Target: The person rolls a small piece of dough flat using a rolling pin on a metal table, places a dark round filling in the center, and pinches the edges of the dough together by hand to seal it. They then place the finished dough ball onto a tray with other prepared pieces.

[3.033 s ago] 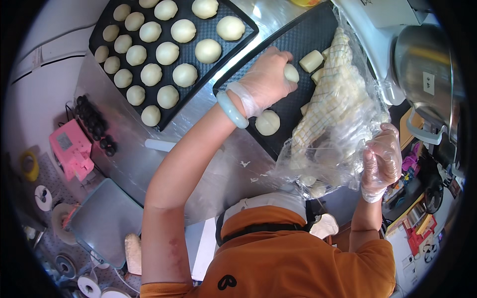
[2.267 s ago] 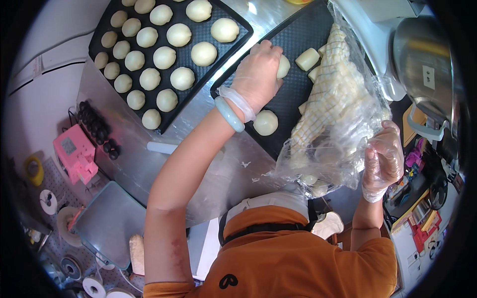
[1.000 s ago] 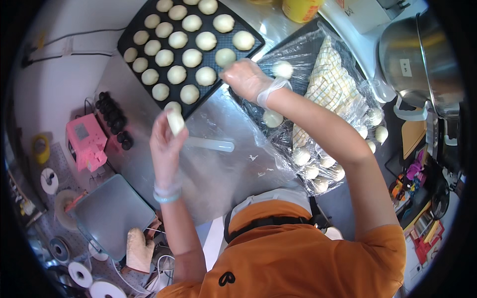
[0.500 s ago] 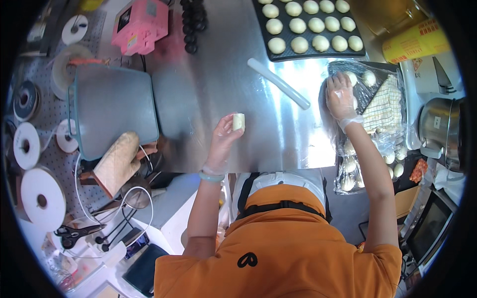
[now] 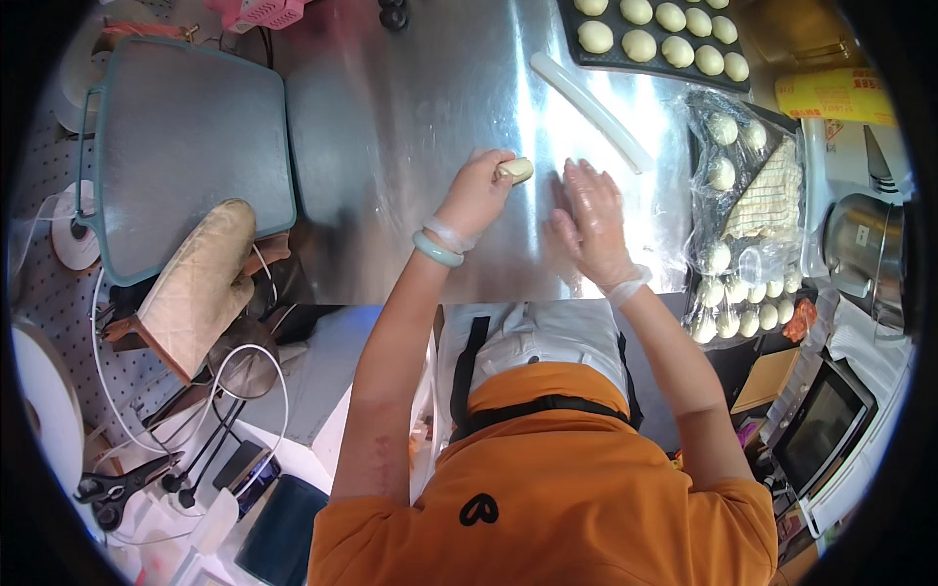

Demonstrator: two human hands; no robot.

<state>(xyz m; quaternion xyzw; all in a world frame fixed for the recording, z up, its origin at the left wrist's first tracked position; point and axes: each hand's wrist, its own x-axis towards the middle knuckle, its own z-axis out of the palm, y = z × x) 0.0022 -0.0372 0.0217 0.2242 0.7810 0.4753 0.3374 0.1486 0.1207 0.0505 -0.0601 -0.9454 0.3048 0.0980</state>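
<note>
My gloved left hand (image 5: pixel 475 193) grips a small pale piece of dough (image 5: pixel 516 171) above the metal table (image 5: pixel 391 215). To its right, my right hand (image 5: pixel 589 217), in a clear glove, is spread with fingers pointing away and nothing in it. Beyond the right hand a translucent white rolling pin (image 5: pixel 592 112) lies slantwise on the table. On the right stands a dark tray of dough balls (image 5: pixel 721 176) under clear plastic, partly covered by a checked cloth (image 5: pixel 767 195). Another black tray (image 5: pixel 664 68) at the back holds rows of round dough balls.
A green-rimmed board (image 5: pixel 191 161) stands at the left edge, with an oven mitt (image 5: pixel 200 283) before it. Black scissors (image 5: pixel 122 488) lie lower left. A yellow roll (image 5: pixel 835 96) and a steel pot (image 5: pixel 865 244) sit at the far right.
My right hand has left the plastic-covered tray and come leftward to the table's middle. My left hand has moved forward and right with the dough. The whole view has shifted.
</note>
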